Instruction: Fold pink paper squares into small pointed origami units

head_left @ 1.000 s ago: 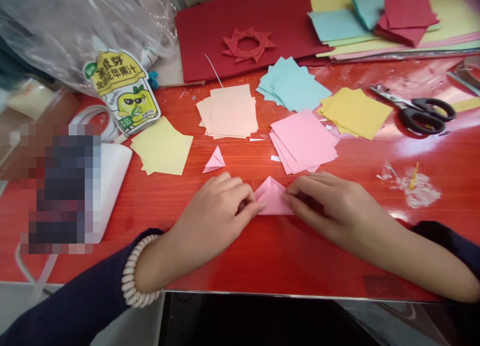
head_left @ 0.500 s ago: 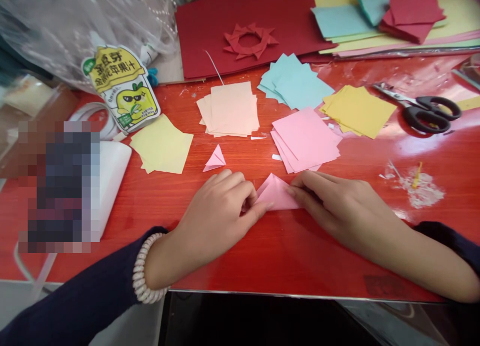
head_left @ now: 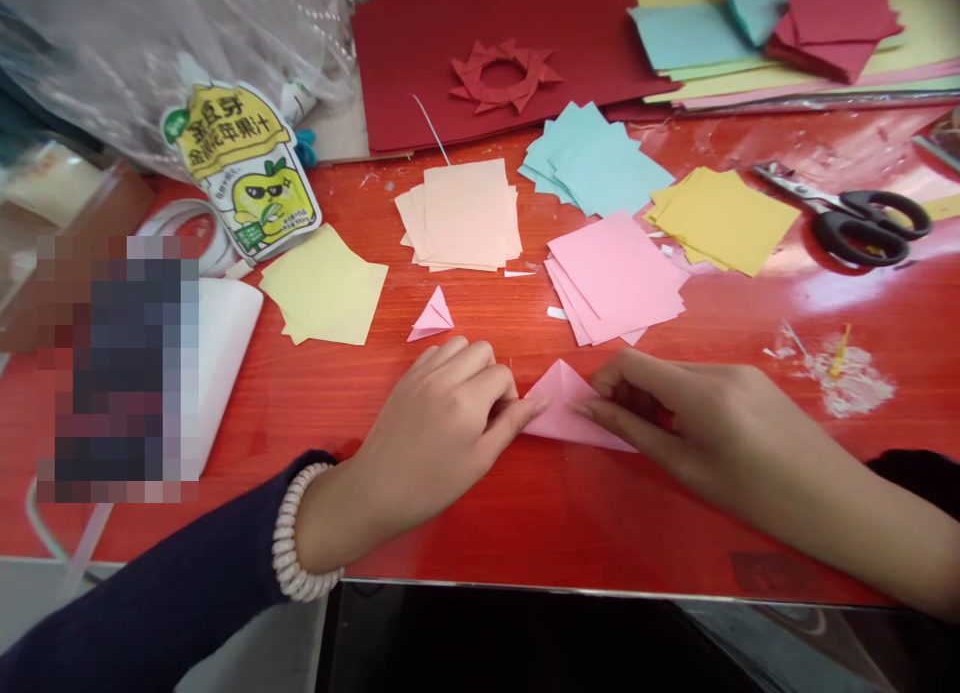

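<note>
A pink sheet of paper (head_left: 568, 408), folded into a triangle with its peak pointing away from me, is pinched between my hands just above the table. The thumb and fingers of my left hand (head_left: 454, 423) grip its left corner. My right hand (head_left: 675, 413) is closed on its right side, with the thumb lying over the front face. Beyond my left fingers lies a small folded pink piece (head_left: 433, 316). A stack of pink paper squares (head_left: 615, 278) rests behind the folded sheet.
Around lie peach squares (head_left: 469, 213), blue squares (head_left: 596, 163), yellow squares (head_left: 724, 218) and pale yellow squares (head_left: 326, 288). Scissors (head_left: 855, 223) are at right, near a clump of scraps (head_left: 855, 378). A red folded-paper ring (head_left: 506, 75) sits on red sheets; a juice pouch (head_left: 251, 178) stands left.
The folded pink sheet has shifted slightly right and tilted, its right end lower. My right hand has moved a little right and toward me; my left hand keeps its pinch.
</note>
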Tool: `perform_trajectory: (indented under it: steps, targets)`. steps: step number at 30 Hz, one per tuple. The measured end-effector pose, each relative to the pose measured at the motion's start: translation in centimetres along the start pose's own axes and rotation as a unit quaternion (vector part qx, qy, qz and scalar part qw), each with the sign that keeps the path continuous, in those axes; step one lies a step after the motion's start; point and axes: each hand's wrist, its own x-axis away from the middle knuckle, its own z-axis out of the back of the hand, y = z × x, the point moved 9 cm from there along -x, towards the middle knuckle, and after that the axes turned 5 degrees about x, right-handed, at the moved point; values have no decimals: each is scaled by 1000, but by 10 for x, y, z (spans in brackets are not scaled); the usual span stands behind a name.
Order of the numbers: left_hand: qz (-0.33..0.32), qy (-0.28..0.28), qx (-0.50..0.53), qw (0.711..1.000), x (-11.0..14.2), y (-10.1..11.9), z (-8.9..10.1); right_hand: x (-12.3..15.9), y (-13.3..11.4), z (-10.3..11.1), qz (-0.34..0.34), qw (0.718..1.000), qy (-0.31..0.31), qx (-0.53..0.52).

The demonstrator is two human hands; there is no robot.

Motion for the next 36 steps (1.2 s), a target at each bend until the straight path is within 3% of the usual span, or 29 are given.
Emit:
perform_trajectory:
  steps: [4, 6, 8, 11, 15, 22, 31, 36]
  targets:
    - [-108, 54, -18, 993, 4, 18, 13, 2, -22, 17, 146, 985, 71, 57]
    - [-158, 55, -77, 983, 8, 24, 12, 5, -33, 16, 237, 967, 71, 69]
    - [-167, 35, -109, 979, 8, 22, 6, 4, -36, 12, 274, 958, 55, 67]
    - [-122, 4, -75, 990, 4, 10, 2, -4, -26, 6, 223, 974, 30, 12]
    - [-35, 13, -35, 999, -1, -2, 4, -12, -13, 2, 124, 990, 31, -63]
    - [89, 28, -5, 996, -1, -14, 6, -18, 0, -4, -2, 999, 32, 3]
    - [43, 25, -36, 998, 0, -8, 1, -18, 7, -4, -61, 997, 40, -15]
    - [52, 22, -43, 997, -2, -9, 0, -18, 6, -2, -51, 997, 55, 27]
